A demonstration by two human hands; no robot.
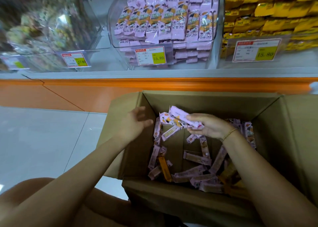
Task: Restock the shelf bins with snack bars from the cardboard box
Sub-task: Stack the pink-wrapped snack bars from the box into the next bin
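Hands work over an open cardboard box [203, 201] below the shelf bins.

The right hand [209, 126] grasps a bunch of pink snack bars [179, 119] above the box; the left hand [136, 121] hovers released beside them. More bars lie loose inside; the clear bin [165, 25] above the box holds matching packs.

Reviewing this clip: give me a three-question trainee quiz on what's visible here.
1. True or false: the left hand grips a bundle of bars.
2. Which bin matches the purple bars held by the right hand? A) left bin B) middle bin C) right bin
3. Fill in: the middle bin's price tag reads ____.

Key: 1 false, it is open and empty over the cardboard box; 2 B; 3 15.80
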